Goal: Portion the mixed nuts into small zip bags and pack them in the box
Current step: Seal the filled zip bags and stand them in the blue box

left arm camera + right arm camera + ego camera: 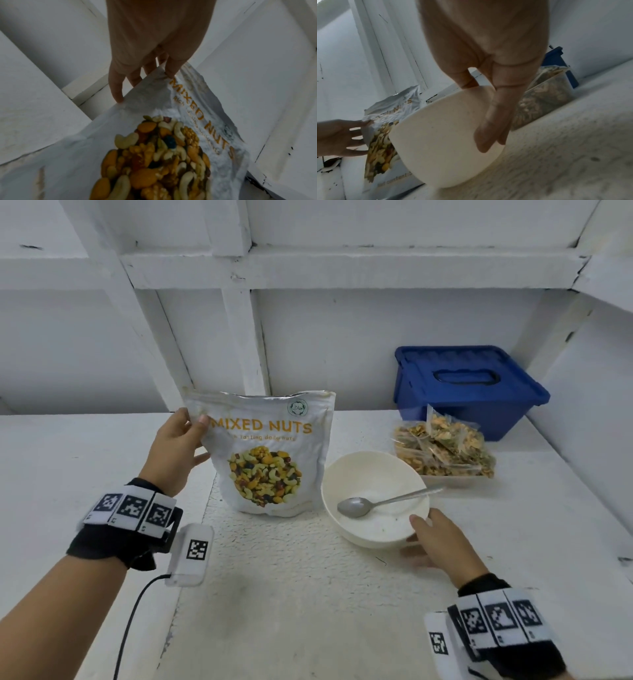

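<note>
1. The worktop (291, 594) carries everything within arm's reach, so the person can portion without stepping away.
2. The blue box (469, 392) sits at the far right corner with its lid on, apart from the working area; it is probably parked there until packing begins.
3. The mixed nuts pouch (274, 450) stands upright on the worktop, just left of the bowl. The left hand (178, 450) pinches its upper left corner between thumb and fingers, likely to steady the pouch for opening or pouring.
4. The white bowl (373, 498) sits between the pouch and the filled bags. It holds no nuts, only a few crumbs. The right hand (435, 542) rests against its near wall, fingers together along the side and thumb at the rim, apparently bracing it.
5. The filled zip bags (445, 446) lie heaped in a clear tray (455, 479) in front of the box, seemingly staged for packing.
6. The spoon (383, 501) lies in the bowl, its handle propped over the far rim, ready for scooping.
</note>
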A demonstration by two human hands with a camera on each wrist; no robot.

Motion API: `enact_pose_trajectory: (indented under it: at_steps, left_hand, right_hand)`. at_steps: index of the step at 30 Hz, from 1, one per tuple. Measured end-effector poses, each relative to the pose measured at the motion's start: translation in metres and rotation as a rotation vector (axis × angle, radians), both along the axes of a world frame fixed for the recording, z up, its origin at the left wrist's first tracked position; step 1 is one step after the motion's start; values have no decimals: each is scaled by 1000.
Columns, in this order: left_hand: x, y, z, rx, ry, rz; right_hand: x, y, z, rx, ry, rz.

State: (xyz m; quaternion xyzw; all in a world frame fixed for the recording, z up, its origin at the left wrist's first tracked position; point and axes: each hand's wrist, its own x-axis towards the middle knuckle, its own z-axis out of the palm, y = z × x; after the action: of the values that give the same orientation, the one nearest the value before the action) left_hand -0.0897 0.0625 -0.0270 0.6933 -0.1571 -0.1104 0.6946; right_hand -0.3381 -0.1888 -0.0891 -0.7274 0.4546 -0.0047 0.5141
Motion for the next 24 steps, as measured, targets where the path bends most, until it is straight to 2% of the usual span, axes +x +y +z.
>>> enact_pose_trajectory:
  at_steps: [4, 9, 15, 20, 24]
  left_hand:
    - [29, -13, 12, 14, -34, 52]
    - [81, -22, 26, -12, -86, 112]
    - [141, -25, 21, -86, -35, 167]
    - [173, -25, 4, -14, -32, 201]
    - [193, -28, -4, -32, -26, 219]
  right_hand:
    - [9, 2, 2, 127, -106, -117]
    - [27, 6, 0, 194, -161, -106]
    - [82, 18, 13, 197, -180, 30]
    - [144, 39, 24, 175, -203, 186]
    - [192, 58, 23, 185, -222, 282]
